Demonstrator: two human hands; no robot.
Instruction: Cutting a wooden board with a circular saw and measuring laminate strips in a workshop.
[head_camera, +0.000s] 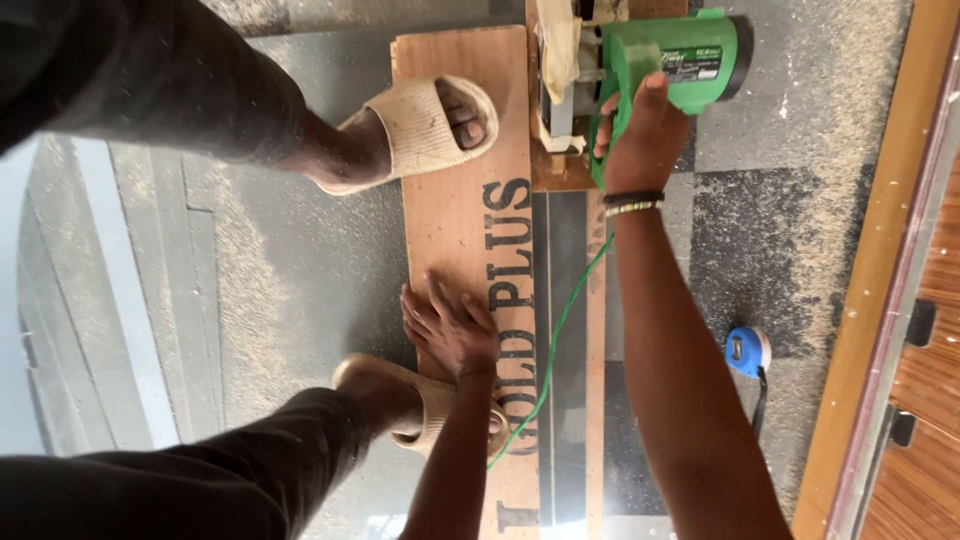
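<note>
Gripping hand: the right hand (640, 130), closed round the handle of one green circular saw (665, 55), at the board's far end.
Pressing hand: the left hand (450, 325), fingers spread flat on one plywood board (450, 215) lying on the floor.
Sandalled feet: two (425, 125) (420, 400), both on the board.
Cord: one green cord (555, 335).
Tape measure: one blue tape measure (748, 350), right of the board.

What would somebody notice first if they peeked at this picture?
Probably the bright green power saw at the top, gripped by the right hand as it sits on a long wooden board on the floor. Next, the left hand pressing flat on the board, with a sandalled foot on it above the hand and another below. A small blue tape measure lies on the sawdusty floor to the right.
</note>
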